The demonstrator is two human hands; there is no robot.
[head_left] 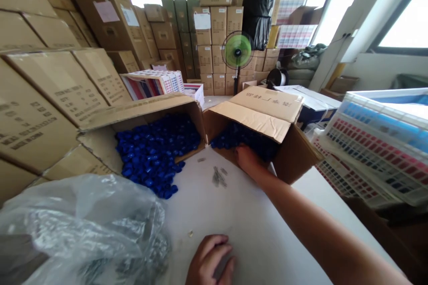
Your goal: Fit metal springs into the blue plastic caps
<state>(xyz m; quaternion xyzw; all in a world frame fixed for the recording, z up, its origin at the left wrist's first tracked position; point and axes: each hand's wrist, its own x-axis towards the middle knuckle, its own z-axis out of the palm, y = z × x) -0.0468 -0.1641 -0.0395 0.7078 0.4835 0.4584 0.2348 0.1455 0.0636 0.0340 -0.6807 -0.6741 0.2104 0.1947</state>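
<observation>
Blue plastic caps [245, 140] fill the open cardboard carton [297, 156], and the right hand [245, 159] enters that carton over its near edge. Its fingertips [238, 151] reach the edge of the cap pile; the fingers are partly hidden, so the state of the grip cannot be confirmed as open or closed on caps. The left hand [210, 260] rests on the white table [254, 240] in front of the carton, with its fingers [220, 245] loosely curled. No held item is visible, but a small item inside the curl cannot be ruled out. A second carton [100, 142] stands left of the carton, heaped with more caps [150, 156], and its lowest caps spill onto the table. A cluster of small metal parts [219, 177] lies just in front of the carton, and a clear plastic bag [80, 231] of metal items sits farther left. Risk 1: a forearm sweep across the table could scatter the metal parts. Risk 2: pressure on the carton's near wall could tip it and release caps. Risk 3: disturbing the heap in the second carton could send more caps across the table and into the metal parts, mixing the items.
</observation>
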